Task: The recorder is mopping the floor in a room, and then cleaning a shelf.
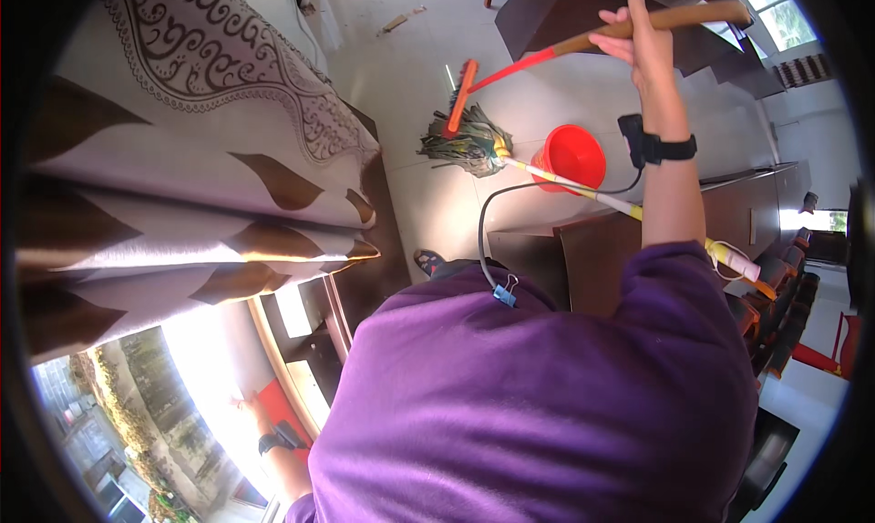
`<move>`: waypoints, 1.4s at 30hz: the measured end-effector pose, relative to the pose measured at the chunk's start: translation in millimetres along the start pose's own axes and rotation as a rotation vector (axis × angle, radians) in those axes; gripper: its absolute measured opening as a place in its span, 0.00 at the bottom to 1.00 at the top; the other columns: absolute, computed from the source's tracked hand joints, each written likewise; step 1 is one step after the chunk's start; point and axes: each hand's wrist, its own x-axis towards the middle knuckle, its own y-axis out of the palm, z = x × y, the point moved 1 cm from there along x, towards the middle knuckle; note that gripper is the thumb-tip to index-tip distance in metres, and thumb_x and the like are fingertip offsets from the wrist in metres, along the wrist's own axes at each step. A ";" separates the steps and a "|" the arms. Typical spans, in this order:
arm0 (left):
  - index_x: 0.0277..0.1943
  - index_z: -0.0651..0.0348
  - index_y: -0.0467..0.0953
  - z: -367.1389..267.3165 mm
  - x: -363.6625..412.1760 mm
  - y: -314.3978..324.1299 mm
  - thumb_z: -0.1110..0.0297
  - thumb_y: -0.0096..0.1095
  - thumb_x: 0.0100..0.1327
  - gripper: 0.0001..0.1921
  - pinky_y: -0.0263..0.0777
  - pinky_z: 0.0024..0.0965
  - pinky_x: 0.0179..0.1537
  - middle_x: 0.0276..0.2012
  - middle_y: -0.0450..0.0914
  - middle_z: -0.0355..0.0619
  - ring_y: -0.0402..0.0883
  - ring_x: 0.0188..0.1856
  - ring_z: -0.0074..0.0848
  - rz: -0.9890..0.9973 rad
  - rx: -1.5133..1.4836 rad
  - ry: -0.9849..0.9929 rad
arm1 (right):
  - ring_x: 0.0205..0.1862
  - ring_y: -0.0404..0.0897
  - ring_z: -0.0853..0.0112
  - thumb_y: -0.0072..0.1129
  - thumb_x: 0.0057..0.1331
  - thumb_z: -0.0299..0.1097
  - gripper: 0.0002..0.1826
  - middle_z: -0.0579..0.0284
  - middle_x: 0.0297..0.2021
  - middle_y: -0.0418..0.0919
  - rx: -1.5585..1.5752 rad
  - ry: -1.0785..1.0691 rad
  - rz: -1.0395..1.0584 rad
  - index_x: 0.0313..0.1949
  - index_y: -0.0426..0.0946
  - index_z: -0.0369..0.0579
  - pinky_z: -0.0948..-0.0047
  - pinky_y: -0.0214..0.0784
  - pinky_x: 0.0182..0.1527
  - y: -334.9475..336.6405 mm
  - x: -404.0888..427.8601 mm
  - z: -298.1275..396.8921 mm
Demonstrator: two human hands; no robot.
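Note:
My right hand is around the brown upper part of the handle of a red floor brush at the upper right. The brush head, with dark bristles, is over the grey-green strands of a mop on the tiled floor. The mop's striped white and yellow pole runs in front of a red bucket and passes behind my right forearm. My left hand is at the lower left, beside the bright window; glare washes out its fingers, and whether it holds anything is unclear. Both wrists wear black straps.
A patterned curtain hangs along the left. Dark cabinets stand near my right side, and a dark desk is at the top. A black cable runs from my right wrist to a clip on my purple shirt. Debris lies on the floor.

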 end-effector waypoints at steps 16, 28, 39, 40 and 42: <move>0.59 0.79 0.52 12.3 11.9 16.1 0.58 0.63 0.51 0.41 0.50 0.46 0.61 0.57 0.61 0.67 0.60 0.60 0.49 -0.138 -0.008 0.092 | 0.38 0.78 0.52 0.58 0.60 0.40 0.21 0.45 0.50 0.66 0.320 0.380 -0.373 0.44 0.67 0.37 0.67 0.78 0.39 -127.1 -113.7 -148.1; 0.61 0.75 0.51 5.8 -2.2 8.4 0.52 0.64 0.49 0.45 0.42 0.53 0.62 0.60 0.56 0.66 0.51 0.63 0.54 -0.217 0.070 0.111 | 0.43 0.75 0.51 0.49 0.64 0.48 0.32 0.40 0.45 0.67 0.765 0.665 -0.533 0.55 0.54 0.34 0.64 0.77 0.42 -191.2 -160.8 -212.9; 0.63 0.71 0.51 -1.3 -28.1 -5.2 0.47 0.64 0.48 0.48 0.35 0.59 0.63 0.63 0.52 0.65 0.44 0.66 0.58 -0.296 0.242 0.053 | 0.46 0.74 0.56 0.45 0.66 0.43 0.22 0.48 0.48 0.70 0.575 0.834 -0.571 0.50 0.66 0.37 0.62 0.78 0.43 -219.7 -190.8 -237.0; 0.63 0.71 0.51 8.1 -26.6 -2.4 0.46 0.65 0.48 0.48 0.34 0.60 0.63 0.63 0.52 0.65 0.43 0.66 0.58 -0.335 0.233 0.048 | 0.44 0.75 0.56 0.45 0.66 0.43 0.22 0.47 0.47 0.70 0.499 0.863 -0.587 0.50 0.65 0.35 0.62 0.78 0.42 -201.7 -196.0 -230.0; 0.63 0.69 0.52 49.3 -20.4 24.1 0.47 0.64 0.49 0.46 0.40 0.56 0.63 0.61 0.56 0.65 0.50 0.65 0.54 -0.543 0.048 0.140 | 0.40 0.77 0.56 0.45 0.66 0.42 0.22 0.46 0.45 0.71 0.394 0.930 -0.522 0.49 0.64 0.32 0.62 0.79 0.41 -171.3 -196.4 -224.2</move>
